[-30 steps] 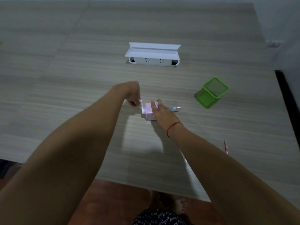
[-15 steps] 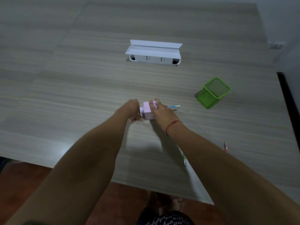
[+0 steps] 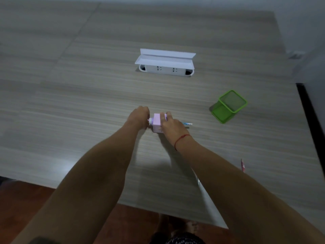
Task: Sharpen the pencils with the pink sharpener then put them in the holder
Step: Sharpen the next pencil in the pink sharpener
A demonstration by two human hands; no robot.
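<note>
Sharpening step, on table [image 3: 88, 103]: pink sharpener [image 3: 157, 123] gripped under right hand [image 3: 173, 125], blue pencil [image 3: 187, 123] lodged in its right side, crank [image 3: 150, 120] held in curled left hand [image 3: 138, 117]. Next, probably: withdraw pencil, carry to green mesh holder [image 3: 221, 115].

Pencil [image 3: 187, 123] mostly behind right hand [image 3: 173, 125]

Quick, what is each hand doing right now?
Left hand: grips the crank.
Right hand: fingers curled over the sharpener, holding it.
</note>
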